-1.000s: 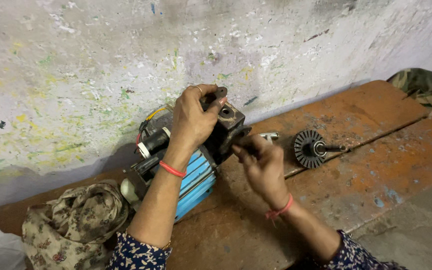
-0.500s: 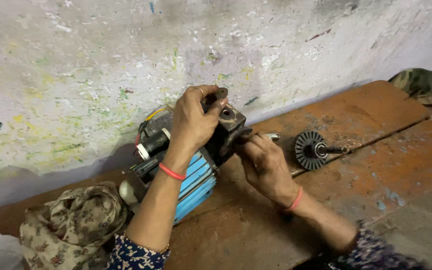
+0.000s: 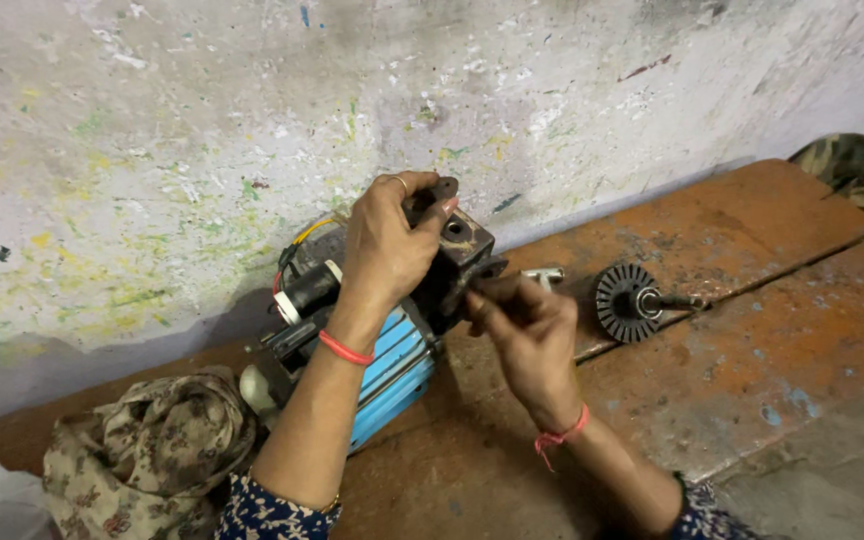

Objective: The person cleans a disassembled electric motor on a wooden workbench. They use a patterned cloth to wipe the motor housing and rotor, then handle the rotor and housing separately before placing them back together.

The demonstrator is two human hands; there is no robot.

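Lying tilted, blue-finned pump point(image 3: 397, 365) carries dark casting point(image 3: 457, 262).

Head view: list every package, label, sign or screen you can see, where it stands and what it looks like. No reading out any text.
None in view: no package, label, sign or screen.
The blue motor under the left hand shows no visible sticker.
The wall bears only paint flecks.

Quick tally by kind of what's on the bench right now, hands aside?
Blue motor pump with dark housing, left hand on top, right hand at its front: 1
Finned rotor on shaft: 1
Small metal part: 1
Patterned cloth: 1
Total: 4
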